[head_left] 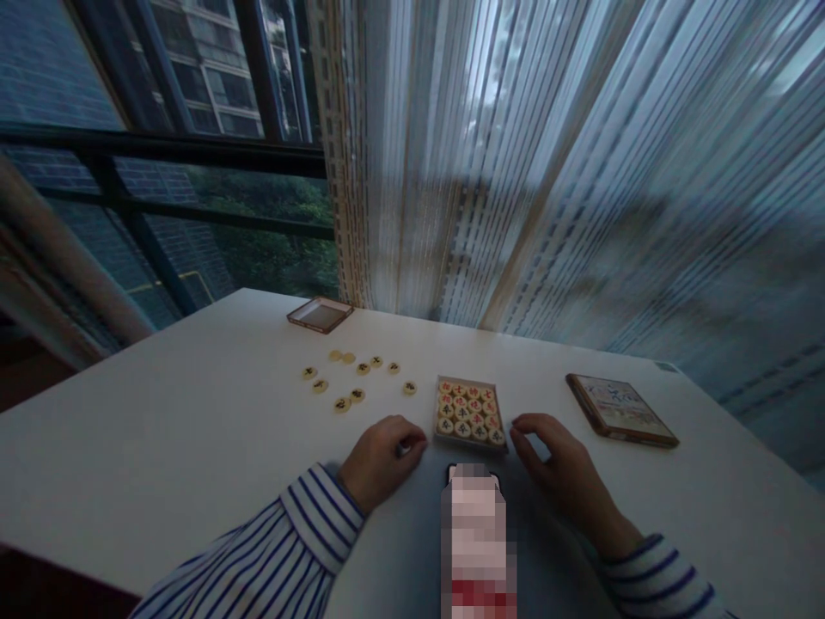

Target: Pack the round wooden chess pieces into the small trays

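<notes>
A shallow square box (469,443) of round Chinese chess pieces lies between my hands. Pieces with red characters fill its far rows, and black ones show in the nearer rows. My left hand (385,456) rests on the table just off the box's near left corner, fingers curled and thumb tip close to the forefinger. Beside the right edge of the box, my right hand (560,460) has its thumb and forefinger tips drawn together. I see nothing held in either hand. Several loose chess pieces (357,395) with black characters are scattered beyond my left hand; two farther ones look blank.
An open, empty-looking box lid or tray (320,315) stands at the far left of the white table (212,413). To the right lies a flat closed box (622,411) with a printed cover. Striped curtains (451,172) and a window border the far edge.
</notes>
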A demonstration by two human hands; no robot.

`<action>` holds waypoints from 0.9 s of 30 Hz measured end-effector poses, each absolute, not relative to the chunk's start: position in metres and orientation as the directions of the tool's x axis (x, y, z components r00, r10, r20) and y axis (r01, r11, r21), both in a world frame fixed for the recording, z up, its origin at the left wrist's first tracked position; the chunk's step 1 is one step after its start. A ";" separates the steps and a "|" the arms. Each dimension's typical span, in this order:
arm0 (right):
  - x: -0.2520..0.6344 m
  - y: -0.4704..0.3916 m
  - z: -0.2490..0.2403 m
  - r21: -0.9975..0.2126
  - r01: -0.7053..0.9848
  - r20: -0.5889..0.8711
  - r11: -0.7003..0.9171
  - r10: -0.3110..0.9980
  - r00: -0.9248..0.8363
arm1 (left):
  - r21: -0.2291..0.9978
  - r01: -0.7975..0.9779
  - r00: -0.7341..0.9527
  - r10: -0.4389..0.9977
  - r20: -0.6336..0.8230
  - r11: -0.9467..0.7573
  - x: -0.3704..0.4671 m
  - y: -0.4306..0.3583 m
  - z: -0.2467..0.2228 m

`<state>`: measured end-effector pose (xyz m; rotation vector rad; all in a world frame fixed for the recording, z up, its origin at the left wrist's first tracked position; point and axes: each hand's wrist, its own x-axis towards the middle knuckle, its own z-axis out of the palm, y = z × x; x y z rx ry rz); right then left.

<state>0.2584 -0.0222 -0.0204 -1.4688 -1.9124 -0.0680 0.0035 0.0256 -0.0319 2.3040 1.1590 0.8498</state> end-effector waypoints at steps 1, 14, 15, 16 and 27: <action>0.258 -0.022 -0.020 -0.363 0.862 0.562 0.355 0.821 -0.101 | 0.609 0.564 0.463 0.824 0.325 -0.557 0.002 0.025 -0.032; 0.245 -0.022 -0.003 -0.239 0.882 0.560 0.405 0.800 -0.216 | 0.631 0.576 0.468 0.842 0.267 -0.520 -0.011 0.017 -0.025; 0.244 -0.021 -0.003 -0.229 0.884 0.552 0.408 0.802 -0.228 | 0.631 0.574 0.470 0.841 0.268 -0.521 -0.012 0.017 -0.024; 0.242 -0.019 -0.002 -0.219 0.885 0.545 0.410 0.804 -0.238 | 0.632 0.572 0.470 0.840 0.271 -0.523 -0.014 0.018 -0.023; 0.221 0.000 0.010 -0.121 0.879 0.428 0.462 0.823 -0.373 | 0.600 0.560 0.532 0.803 0.269 -0.572 -0.039 0.024 -0.011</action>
